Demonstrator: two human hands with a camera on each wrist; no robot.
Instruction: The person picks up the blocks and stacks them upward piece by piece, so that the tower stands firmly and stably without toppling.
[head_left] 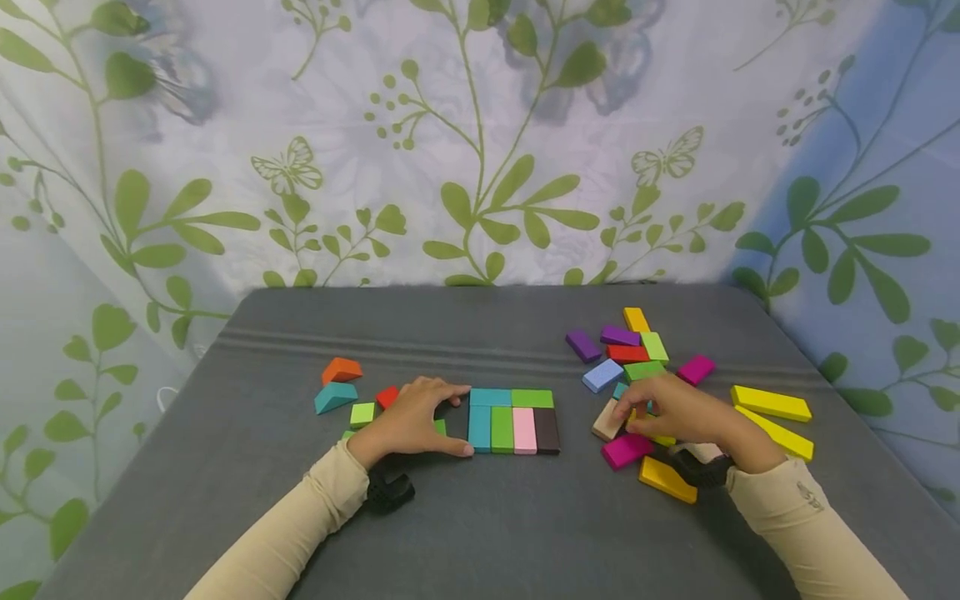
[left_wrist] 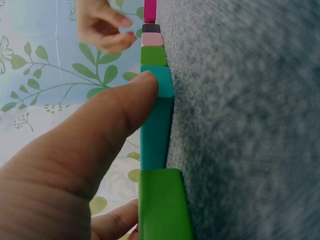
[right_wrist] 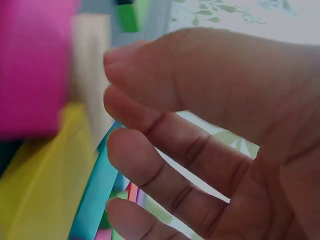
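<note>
Several blocks lie edge to edge as a flat rectangle: a teal block [head_left: 490, 397] and a light green block [head_left: 532, 398] across the back, then upright teal, green, pink [head_left: 524, 430] and dark brown [head_left: 547, 431] ones. My left hand [head_left: 411, 417] spreads along its left side, thumb against the teal block [left_wrist: 155, 130] at the near corner and fingertips by the far corner. Over the right-hand pile, my right hand [head_left: 671, 408] has its fingertips right at a beige block [head_left: 606, 420]. No block shows between thumb and fingers in the right wrist view.
Around the right hand are a magenta block [head_left: 626, 451], an orange-yellow block [head_left: 667, 480] and other loose blocks. Two long yellow blocks [head_left: 771, 402] lie farther right. Left of the rectangle sit an orange piece [head_left: 342, 370], a teal triangle [head_left: 335, 397] and green blocks [head_left: 363, 414].
</note>
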